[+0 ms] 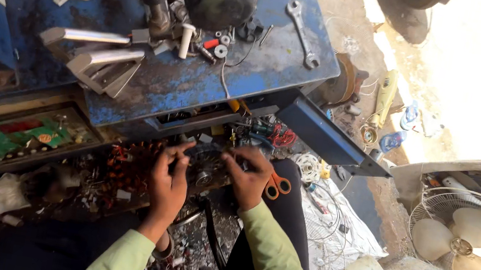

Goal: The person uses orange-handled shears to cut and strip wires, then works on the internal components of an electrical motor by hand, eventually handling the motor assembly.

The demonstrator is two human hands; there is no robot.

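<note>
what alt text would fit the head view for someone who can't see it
Seen from above, a person's left hand and right hand grip a round motor part in front of a worn blue workbench. Orange-handled scissors lie beside the right hand, and a table fan stands at right.

Just right of the right hand lie scissors with orange handles. Above both hands stands a worn blue bench, rust-blotched; far to the right, a fan has cream blades; both sleeves are pale green.
</note>
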